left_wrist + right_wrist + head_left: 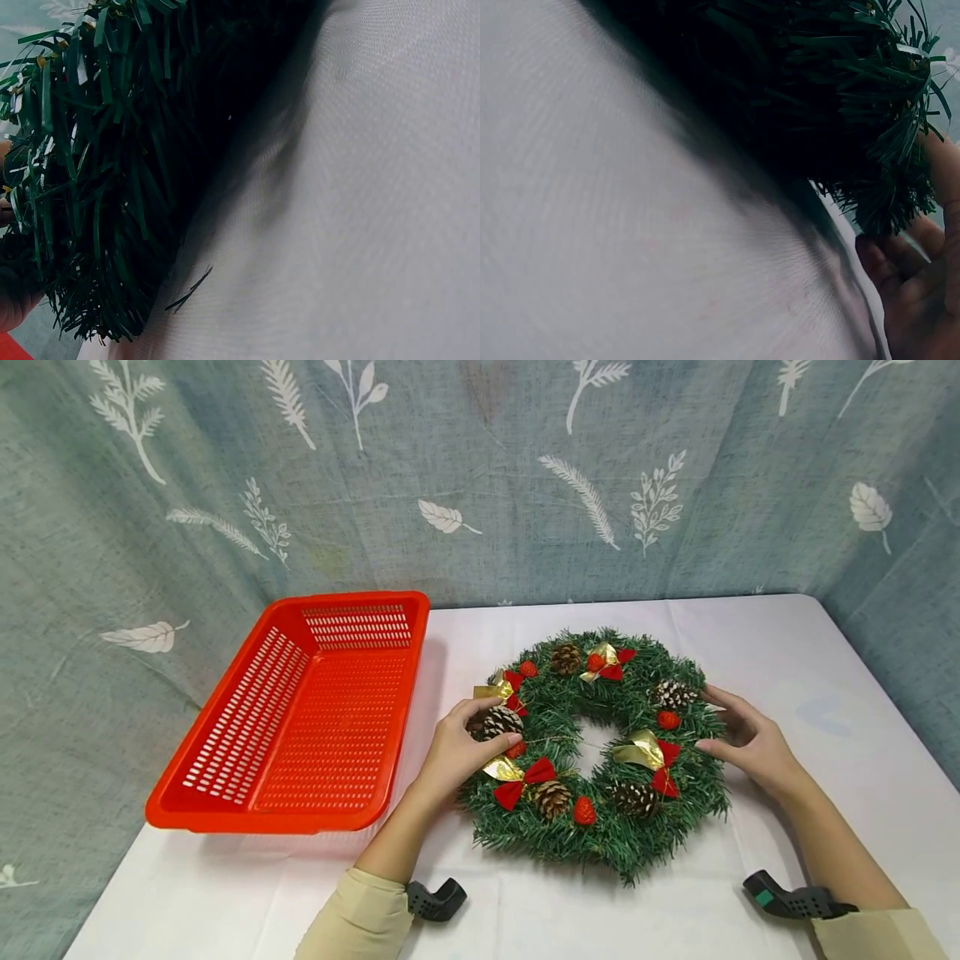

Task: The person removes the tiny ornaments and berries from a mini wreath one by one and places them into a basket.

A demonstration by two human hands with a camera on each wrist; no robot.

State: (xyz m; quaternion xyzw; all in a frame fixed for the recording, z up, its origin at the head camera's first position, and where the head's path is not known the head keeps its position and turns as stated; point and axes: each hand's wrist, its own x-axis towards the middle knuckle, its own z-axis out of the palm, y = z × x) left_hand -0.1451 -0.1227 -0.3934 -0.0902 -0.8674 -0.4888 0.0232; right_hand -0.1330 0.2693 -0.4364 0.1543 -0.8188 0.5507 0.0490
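Note:
A green Christmas wreath (609, 693) lies on the white table, set with pine cones, red berries and red and gold bows. My left hand (461, 747) grips its left side, the thumb across the top beside a frosted pine cone (502, 721). On the opposite side my right hand (759, 752) holds the outer edge, thumb on top and fingers round the rim. In the right wrist view the fingers (907, 262) curl by the wreath's dark edge (802, 82). The left wrist view shows mostly the wreath's needles (112, 150); the left fingers are largely hidden there.
To the left stands a red plastic basket (405, 727) with slotted walls, close to the left forearm. A patterned grey-green curtain (487, 468) hangs behind the white-covered table (840, 718). A loose green needle (189, 289) lies on the cloth.

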